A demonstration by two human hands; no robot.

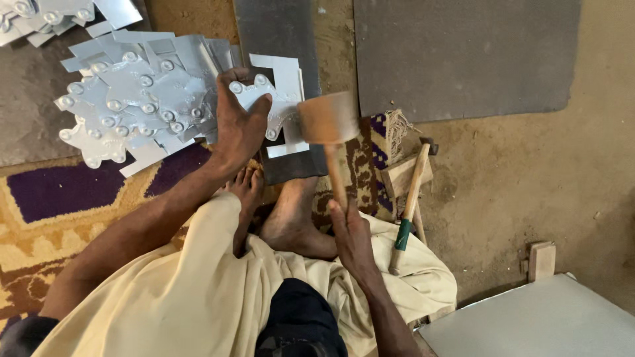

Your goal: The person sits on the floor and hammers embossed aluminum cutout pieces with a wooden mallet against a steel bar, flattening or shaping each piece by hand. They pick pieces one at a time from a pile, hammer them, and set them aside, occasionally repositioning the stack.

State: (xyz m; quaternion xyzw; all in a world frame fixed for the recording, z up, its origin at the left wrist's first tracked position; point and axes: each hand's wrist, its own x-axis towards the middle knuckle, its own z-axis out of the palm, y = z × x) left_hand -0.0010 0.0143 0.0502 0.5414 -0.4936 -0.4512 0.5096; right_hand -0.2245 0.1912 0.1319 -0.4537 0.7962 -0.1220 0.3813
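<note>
One view only — the head camera, looking almost straight down from above the seated person's lap. It sits close: forearms, knees and bare feet fill the lower half, the floor and patterned rug (pixel 59 192) spread beyond. The frame's top edge lies farthest from the body — no second view shares the scene.

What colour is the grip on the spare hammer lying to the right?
Green, on the hammer with a pale wooden handle, beside the right hand. Clearest in the head view.
</note>
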